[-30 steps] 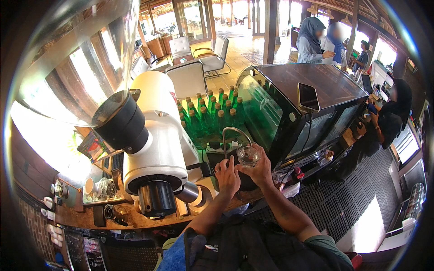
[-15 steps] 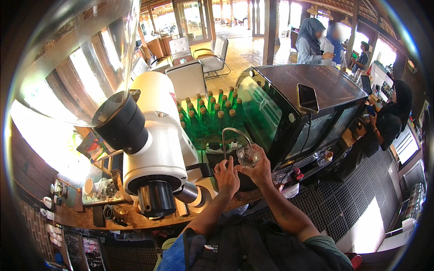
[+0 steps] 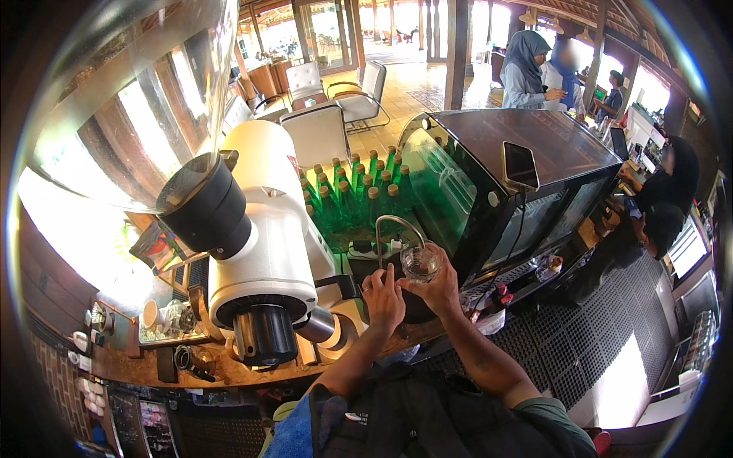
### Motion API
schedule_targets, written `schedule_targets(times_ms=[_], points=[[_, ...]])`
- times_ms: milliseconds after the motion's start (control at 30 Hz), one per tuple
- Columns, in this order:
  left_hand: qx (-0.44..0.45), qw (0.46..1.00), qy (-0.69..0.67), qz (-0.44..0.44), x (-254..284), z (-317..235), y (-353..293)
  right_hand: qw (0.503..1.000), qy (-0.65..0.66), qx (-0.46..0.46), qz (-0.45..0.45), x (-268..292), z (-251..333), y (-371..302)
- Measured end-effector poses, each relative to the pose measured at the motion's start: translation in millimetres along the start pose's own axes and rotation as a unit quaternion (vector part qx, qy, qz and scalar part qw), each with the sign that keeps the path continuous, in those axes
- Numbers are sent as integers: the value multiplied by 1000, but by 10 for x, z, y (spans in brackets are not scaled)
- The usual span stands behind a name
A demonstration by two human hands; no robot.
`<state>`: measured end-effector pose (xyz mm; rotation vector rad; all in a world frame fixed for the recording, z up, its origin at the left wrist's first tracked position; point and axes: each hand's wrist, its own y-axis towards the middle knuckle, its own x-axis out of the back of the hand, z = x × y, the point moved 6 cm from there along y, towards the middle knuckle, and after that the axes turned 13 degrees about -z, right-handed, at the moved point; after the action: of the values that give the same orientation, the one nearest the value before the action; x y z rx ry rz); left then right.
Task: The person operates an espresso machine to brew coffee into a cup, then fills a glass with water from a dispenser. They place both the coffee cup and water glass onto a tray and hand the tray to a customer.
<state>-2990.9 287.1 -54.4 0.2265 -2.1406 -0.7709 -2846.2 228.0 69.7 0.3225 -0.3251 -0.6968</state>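
Observation:
My right hand (image 3: 437, 286) is wrapped round a clear drinking glass (image 3: 420, 264), its rim beneath the end of a thin curved metal spout (image 3: 400, 219). Whether water runs from the spout cannot be made out. Close on the left, my left hand (image 3: 383, 299) has its fingers stretched forward at the foot of the spout, touching or nearly touching the dark unit there; it grips nothing that I can see. The tips of both hands come near each other below the glass.
A large white coffee grinder (image 3: 263, 229) with a clear hopper stands left. Several green bottles (image 3: 347, 202) are grouped behind the spout. On the right, a dark glass-sided display case (image 3: 527, 153) carries a phone (image 3: 520, 165). A person in black (image 3: 660, 198) stands at far right.
My hands and the glass stay in practically the same place. The person in black at the right has shifted posture slightly, and a person at the back has turned a little.

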Motion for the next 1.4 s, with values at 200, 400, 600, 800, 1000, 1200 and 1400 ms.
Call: schedule_targets(times_ms=[200, 400, 600, 800, 1000, 1200, 1400], points=[[4, 1000, 7, 4, 13, -9, -3, 1000, 14, 2, -2, -8, -19, 6], [-3, 1000, 0, -1, 19, -7, 7, 1000, 23, -8, 3, -12, -29, -3], [26, 998, -7, 55, 8, -4, 5, 1000, 8, -3, 0, -14, -29, 0], [25, 998, -10, 58, 23, -18, 13, 1000, 11, -2, -3, -22, -35, 1], [18, 999, -12, 50, 20, -10, 4, 1000, 10, -2, -1, -22, -47, -6], [16, 999, -2, 47, 22, -16, 4, 1000, 15, -1, -4, -28, -77, -11], [5, 1000, -3, 23, 40, -30, 3, 1000, 22, -6, -1, -27, -50, -12]])
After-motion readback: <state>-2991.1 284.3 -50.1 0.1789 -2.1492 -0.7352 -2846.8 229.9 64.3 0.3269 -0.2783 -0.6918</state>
